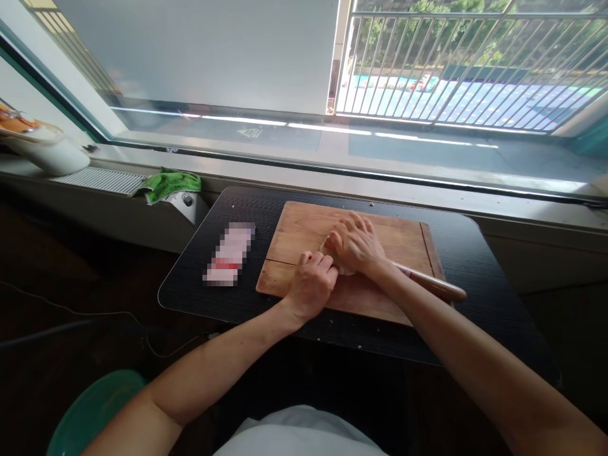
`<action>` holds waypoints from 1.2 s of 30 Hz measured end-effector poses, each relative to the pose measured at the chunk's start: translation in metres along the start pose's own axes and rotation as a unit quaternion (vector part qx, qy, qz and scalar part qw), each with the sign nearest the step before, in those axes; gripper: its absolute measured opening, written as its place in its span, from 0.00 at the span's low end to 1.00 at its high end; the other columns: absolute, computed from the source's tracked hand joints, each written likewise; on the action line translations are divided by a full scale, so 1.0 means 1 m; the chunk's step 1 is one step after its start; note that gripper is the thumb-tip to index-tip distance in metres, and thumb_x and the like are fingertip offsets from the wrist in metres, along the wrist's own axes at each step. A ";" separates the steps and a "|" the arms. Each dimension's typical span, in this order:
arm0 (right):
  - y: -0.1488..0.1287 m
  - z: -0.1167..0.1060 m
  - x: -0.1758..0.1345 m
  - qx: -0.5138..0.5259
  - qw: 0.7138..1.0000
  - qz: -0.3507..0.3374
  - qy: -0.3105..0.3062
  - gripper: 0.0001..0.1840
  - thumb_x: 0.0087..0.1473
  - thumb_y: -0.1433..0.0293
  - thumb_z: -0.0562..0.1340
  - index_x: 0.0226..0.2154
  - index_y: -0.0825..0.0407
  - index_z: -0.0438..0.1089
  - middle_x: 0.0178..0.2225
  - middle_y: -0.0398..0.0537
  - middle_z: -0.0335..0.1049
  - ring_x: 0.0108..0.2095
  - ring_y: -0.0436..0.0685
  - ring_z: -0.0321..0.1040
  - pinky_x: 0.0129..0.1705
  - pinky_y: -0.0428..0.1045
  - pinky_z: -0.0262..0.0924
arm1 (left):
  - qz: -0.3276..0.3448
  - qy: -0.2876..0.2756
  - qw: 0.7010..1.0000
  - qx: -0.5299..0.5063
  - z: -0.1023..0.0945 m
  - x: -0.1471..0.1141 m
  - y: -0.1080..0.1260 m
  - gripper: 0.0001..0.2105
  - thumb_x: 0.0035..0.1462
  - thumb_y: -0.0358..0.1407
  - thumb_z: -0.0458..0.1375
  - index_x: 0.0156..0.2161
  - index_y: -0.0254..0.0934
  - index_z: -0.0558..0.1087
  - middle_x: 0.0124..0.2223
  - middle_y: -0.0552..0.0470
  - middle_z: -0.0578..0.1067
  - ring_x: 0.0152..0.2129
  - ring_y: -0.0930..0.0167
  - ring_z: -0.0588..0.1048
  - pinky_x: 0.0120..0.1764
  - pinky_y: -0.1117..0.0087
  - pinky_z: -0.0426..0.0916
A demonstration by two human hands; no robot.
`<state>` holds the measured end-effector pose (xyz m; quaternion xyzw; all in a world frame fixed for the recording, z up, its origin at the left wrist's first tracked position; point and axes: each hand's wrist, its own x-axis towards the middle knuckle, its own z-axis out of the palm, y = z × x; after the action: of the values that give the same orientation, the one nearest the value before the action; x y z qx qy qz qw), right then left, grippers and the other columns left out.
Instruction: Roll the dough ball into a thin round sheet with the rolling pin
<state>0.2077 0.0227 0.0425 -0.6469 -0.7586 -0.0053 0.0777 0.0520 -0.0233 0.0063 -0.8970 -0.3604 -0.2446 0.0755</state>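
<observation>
A wooden cutting board (304,221) lies on the black table, with both hands over its middle. My left hand (313,282) is closed, its fingers curled at the edge of a small pale piece (324,247) that is mostly covered. I cannot make out what kind of thing this is. Right beside it, my right hand (356,240) lies palm down, fingers stretched and slightly apart, over the same spot. A knife (434,285) with a wooden handle rests across the board's right side, passing behind my right forearm; its blade is largely hidden by hand and arm.
On the black table (190,288), a blurred pink-and-white packet (230,253) lies left of the board, and small crumbs are scattered about. A green cloth (171,183) hangs on the radiator by the window. A green basin (95,411) stands low at left, near a cable.
</observation>
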 end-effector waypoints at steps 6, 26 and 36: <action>0.004 0.000 0.005 0.012 1.000 0.025 -0.006 0.24 0.69 0.62 0.46 0.51 0.52 0.73 0.61 0.56 0.67 0.69 0.67 0.47 0.66 0.66 0.45 | -0.022 -0.004 1.000 -0.016 0.002 0.000 0.017 0.11 0.65 0.28 0.56 0.30 0.37 0.75 0.33 0.48 0.75 0.34 0.65 0.71 0.41 0.61 0.60; 0.023 -0.006 0.020 0.012 0.996 0.068 0.055 0.24 0.68 0.63 0.46 0.45 0.55 0.76 0.56 0.63 0.69 0.59 0.68 0.60 0.60 0.64 0.52 | -0.114 -0.087 0.984 -0.102 -0.027 0.002 -0.009 0.07 0.65 0.34 0.59 0.36 0.39 0.78 0.40 0.50 0.79 0.40 0.65 0.74 0.45 0.61 0.63; 0.062 -0.029 -0.047 0.157 0.985 0.040 -0.055 0.12 0.56 0.61 0.59 0.27 0.50 0.70 0.28 0.47 0.72 0.26 0.52 0.62 0.28 0.48 0.52 | -0.216 -0.208 0.950 -0.085 -0.017 0.067 -0.009 0.15 0.55 0.44 0.65 0.41 0.35 0.73 0.45 0.40 0.78 0.48 0.55 0.75 0.49 0.58 0.68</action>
<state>0.2785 -0.0162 0.0592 -0.6559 -0.7265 0.1524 0.1369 0.0811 0.0190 0.0539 -0.8315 -0.5314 -0.0930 -0.1325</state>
